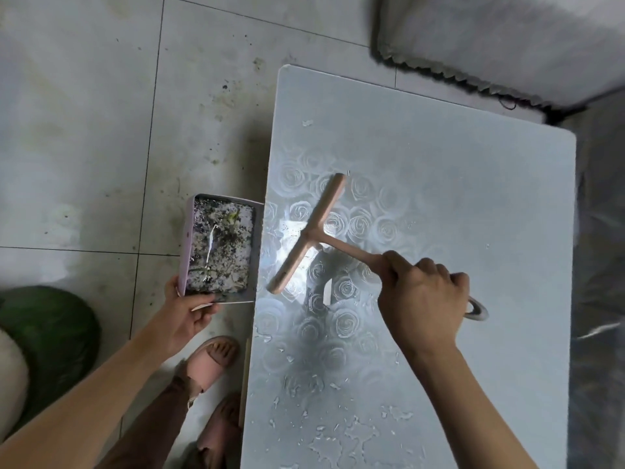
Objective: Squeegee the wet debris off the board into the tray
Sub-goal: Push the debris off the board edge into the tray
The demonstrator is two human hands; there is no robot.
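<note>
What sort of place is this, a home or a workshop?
Probably a home, perhaps a kitchen or dining corner, though I can't be sure. The floor is stained tile, the wet board has a rose pattern, and the person wears soft slippers.

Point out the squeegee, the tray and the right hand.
squeegee (310,233): head view, where blade meets handle.
tray (186,245): head view, left rim.
right hand (422,292): head view, back of the hand.

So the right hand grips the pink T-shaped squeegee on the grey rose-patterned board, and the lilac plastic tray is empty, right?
No: the head view shows dark wet debris in the lilac plastic tray. The right hand does grip the pink T-shaped squeegee on the grey rose-patterned board.
</note>
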